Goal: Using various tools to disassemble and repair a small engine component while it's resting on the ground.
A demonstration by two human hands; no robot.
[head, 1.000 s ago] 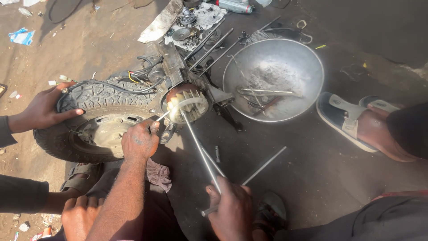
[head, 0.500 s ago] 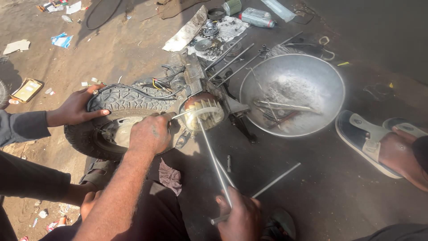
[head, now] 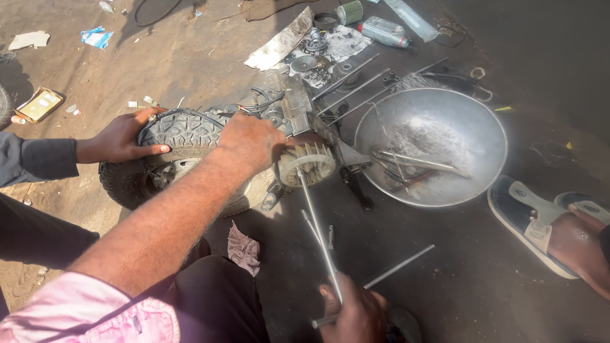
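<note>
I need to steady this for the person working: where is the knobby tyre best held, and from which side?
Grip the tyre on its top tread, coming from the far left side, where another person's hand already rests. The tread blocks give purchase there. The right side is crowded by the left hand at the finned wheel and the long rod.

Left arm stretched forward, bare forearm, pink sleeve at the shoulder, left hand [head: 249, 142] palm-down with fingers curled, right hand [head: 356, 312] low, closed in a fist
</note>
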